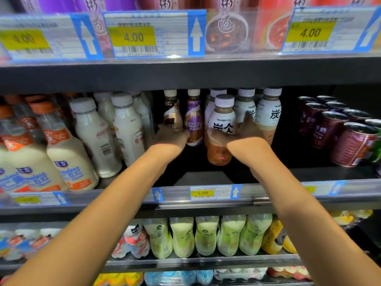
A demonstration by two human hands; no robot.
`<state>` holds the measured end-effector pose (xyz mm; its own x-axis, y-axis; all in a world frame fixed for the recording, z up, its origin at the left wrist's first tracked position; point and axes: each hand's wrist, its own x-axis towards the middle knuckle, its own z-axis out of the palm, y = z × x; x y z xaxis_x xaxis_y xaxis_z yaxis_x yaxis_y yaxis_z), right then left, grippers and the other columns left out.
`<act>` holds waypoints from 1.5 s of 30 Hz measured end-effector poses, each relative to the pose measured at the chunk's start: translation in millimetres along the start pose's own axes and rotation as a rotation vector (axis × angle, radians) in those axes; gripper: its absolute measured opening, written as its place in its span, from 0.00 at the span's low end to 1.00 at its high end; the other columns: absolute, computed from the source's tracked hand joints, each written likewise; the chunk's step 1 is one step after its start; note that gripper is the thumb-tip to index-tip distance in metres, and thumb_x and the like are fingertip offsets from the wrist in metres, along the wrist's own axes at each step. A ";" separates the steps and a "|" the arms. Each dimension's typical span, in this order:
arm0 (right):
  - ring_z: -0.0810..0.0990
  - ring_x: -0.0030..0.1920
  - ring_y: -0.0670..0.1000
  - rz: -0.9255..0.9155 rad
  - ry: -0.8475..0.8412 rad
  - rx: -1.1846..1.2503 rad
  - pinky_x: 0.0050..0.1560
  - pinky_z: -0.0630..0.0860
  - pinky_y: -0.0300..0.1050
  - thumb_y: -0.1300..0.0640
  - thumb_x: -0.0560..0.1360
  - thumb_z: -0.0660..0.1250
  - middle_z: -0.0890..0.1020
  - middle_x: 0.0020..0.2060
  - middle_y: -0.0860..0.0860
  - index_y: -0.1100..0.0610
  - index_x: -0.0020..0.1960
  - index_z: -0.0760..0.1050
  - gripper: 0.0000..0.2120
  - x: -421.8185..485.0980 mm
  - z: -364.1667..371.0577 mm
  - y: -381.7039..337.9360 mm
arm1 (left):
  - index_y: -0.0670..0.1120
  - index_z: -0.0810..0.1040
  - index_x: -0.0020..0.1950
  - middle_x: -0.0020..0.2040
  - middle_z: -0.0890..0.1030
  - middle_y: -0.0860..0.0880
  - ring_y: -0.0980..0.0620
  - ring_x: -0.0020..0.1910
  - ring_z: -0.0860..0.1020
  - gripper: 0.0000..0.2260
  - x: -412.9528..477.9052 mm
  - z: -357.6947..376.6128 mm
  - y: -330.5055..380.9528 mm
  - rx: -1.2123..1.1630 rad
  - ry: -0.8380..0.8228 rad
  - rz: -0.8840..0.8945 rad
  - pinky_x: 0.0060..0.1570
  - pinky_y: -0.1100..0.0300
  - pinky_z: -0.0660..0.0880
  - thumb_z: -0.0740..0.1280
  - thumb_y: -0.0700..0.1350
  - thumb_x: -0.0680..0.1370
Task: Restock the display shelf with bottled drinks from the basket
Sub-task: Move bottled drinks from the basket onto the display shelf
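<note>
Both my arms reach deep into the middle shelf (268, 195). My right hand (245, 131) grips a white-capped Tanbing coffee bottle (222, 124), thumb across its front and fingers behind it. The bottle stands in front of several more Tanbing bottles (270, 112). My left hand (171, 137) wraps around the base of a brown Nescafe bottle (172, 112). Beside it stands a purple Nescafe bottle (193, 120). The fingers of both hands are partly hidden and blurred. The basket is out of view.
Cream milk-tea bottles (123, 129) and orange-capped bottles (61, 145) fill the shelf's left side. Dark red cans (338, 129) lie stacked at the right. Dark bare shelf floor shows in front of the coffee bottles. Green drink bottles (206, 236) line the shelf below; price tags (150, 34) hang above.
</note>
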<state>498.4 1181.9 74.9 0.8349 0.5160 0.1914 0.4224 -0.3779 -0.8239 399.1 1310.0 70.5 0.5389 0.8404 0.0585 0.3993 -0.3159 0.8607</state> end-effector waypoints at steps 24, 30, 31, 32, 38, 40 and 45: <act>0.79 0.49 0.60 0.758 0.242 -0.894 0.43 0.73 0.49 0.44 0.81 0.50 0.80 0.45 0.52 0.52 0.35 0.63 0.19 -333.2 -218.1 114.7 | 0.52 0.73 0.45 0.35 0.76 0.50 0.42 0.32 0.80 0.05 -298.1 179.6 74.4 0.545 -0.776 1.729 0.27 0.54 0.73 0.63 0.51 0.80; 0.74 0.40 0.59 1.043 0.400 -0.841 0.38 0.69 0.47 0.43 0.81 0.53 0.73 0.35 0.51 0.52 0.33 0.63 0.20 -380.2 -278.3 196.7 | 0.57 0.58 0.64 0.41 0.65 0.56 0.45 0.54 0.75 0.07 -371.0 288.1 101.5 0.614 -1.093 1.812 0.49 0.47 0.73 0.50 0.51 0.85; 0.74 0.40 0.58 1.079 0.408 -0.822 0.38 0.68 0.46 0.44 0.81 0.54 0.73 0.35 0.51 0.51 0.33 0.63 0.20 -381.6 -291.2 214.3 | 0.56 0.62 0.61 0.40 0.64 0.56 0.46 0.53 0.75 0.06 -380.9 311.6 106.3 0.620 -1.112 1.788 0.49 0.47 0.73 0.50 0.52 0.85; 0.73 0.39 0.58 1.108 0.413 -0.806 0.37 0.68 0.46 0.44 0.81 0.55 0.72 0.35 0.51 0.51 0.33 0.64 0.19 -380.5 -305.3 234.1 | 0.55 0.64 0.58 0.41 0.67 0.56 0.46 0.53 0.75 0.06 -391.0 337.8 111.3 0.645 -1.128 1.773 0.49 0.48 0.73 0.51 0.52 0.85; 0.80 0.48 0.60 1.230 0.279 -0.697 0.41 0.71 0.46 0.45 0.81 0.55 0.81 0.45 0.55 0.52 0.46 0.77 0.16 -338.8 -417.5 387.4 | 0.52 0.71 0.61 0.57 0.78 0.49 0.44 0.56 0.77 0.13 -437.8 526.7 153.0 0.750 -1.202 1.678 0.44 0.53 0.67 0.51 0.55 0.85; 0.81 0.47 0.59 1.242 0.214 -0.657 0.41 0.72 0.45 0.48 0.81 0.56 0.81 0.46 0.54 0.52 0.47 0.78 0.14 -322.1 -461.4 439.8 | 0.54 0.72 0.61 0.56 0.79 0.49 0.45 0.55 0.78 0.15 -450.2 600.6 168.5 0.808 -1.269 1.551 0.43 0.55 0.66 0.50 0.57 0.84; 0.80 0.50 0.57 1.274 0.074 -0.630 0.42 0.68 0.43 0.53 0.80 0.58 0.81 0.51 0.53 0.52 0.51 0.78 0.10 -290.5 -548.6 561.6 | 0.48 0.77 0.56 0.48 0.82 0.47 0.44 0.47 0.81 0.17 -489.0 761.5 184.4 0.807 -1.253 1.474 0.41 0.55 0.68 0.52 0.55 0.82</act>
<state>686.6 398.1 -150.7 0.7657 -0.4644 -0.4450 -0.5520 -0.8296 -0.0840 774.0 505.4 -184.5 0.6399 -0.7242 -0.2573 -0.7210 -0.6815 0.1250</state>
